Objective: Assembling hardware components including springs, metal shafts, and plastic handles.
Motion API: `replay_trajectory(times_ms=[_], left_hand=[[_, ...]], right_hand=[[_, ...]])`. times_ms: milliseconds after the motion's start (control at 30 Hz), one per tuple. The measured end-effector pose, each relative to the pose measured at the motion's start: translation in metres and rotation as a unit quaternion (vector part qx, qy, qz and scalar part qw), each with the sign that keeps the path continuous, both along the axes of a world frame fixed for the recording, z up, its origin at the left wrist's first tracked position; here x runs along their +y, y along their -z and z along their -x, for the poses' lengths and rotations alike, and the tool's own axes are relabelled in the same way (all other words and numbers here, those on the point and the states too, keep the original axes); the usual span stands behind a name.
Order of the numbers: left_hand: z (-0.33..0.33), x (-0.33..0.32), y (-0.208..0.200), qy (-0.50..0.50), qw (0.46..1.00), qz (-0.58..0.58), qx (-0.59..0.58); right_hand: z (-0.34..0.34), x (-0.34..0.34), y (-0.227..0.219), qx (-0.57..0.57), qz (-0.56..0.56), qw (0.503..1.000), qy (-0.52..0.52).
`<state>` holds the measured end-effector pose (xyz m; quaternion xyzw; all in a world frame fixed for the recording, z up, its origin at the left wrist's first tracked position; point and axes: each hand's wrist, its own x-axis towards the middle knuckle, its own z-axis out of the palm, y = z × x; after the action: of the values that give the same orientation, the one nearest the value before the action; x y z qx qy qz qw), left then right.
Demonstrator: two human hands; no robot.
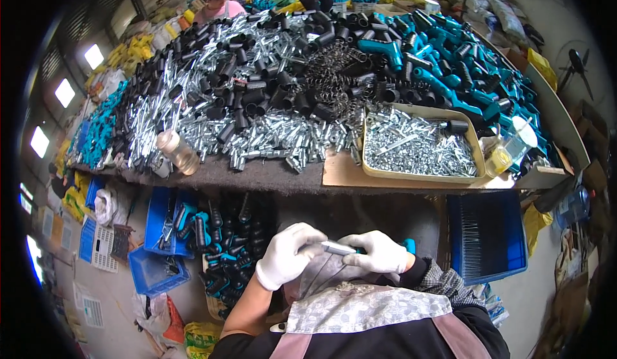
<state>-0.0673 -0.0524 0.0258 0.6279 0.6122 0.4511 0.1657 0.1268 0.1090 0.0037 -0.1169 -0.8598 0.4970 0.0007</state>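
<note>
In front of my body, both white-gloved hands meet at a short silvery metal piece (pixel 339 248). My left hand (pixel 292 253) is closed, its fingertips pinching the left end. The fingers and thumb of my right hand (pixel 376 251) are closed around the other end. Past the right hand's wrist side a bit of teal plastic (pixel 409 246) shows; I cannot tell whether it joins the metal piece. A grey patterned apron (pixel 369 311) lies beneath the hands.
The bench holds heaps of silver metal fittings (pixel 270 137), black sleeves (pixel 257 96), coiled springs (pixel 334 70) and teal housings (pixel 443 83). A tan tray (pixel 475 178) contains small metal parts. Blue crates (pixel 526 230) stand below. Another person (pixel 218 6) is across the bench.
</note>
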Motion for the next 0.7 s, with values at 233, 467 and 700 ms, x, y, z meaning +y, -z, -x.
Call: replay_trajectory(times_ms=[233,467,700], left_hand=[[-0.007,-0.004,-0.015,0.008,0.998,-0.061,0.029],[-0.009,-0.004,0.003,-0.029,0.995,0.074,-0.06],[-0.007,-0.007,0.008,-0.092,0.983,0.1,-0.121]], right_hand=[[-0.004,0.0,-0.008,0.0,0.006,1.0,-0.009],[-0.002,-0.003,-0.009,0.024,-0.079,0.997,0.002],[-0.009,-0.003,-0.002,0.013,-0.084,0.996,0.013]])
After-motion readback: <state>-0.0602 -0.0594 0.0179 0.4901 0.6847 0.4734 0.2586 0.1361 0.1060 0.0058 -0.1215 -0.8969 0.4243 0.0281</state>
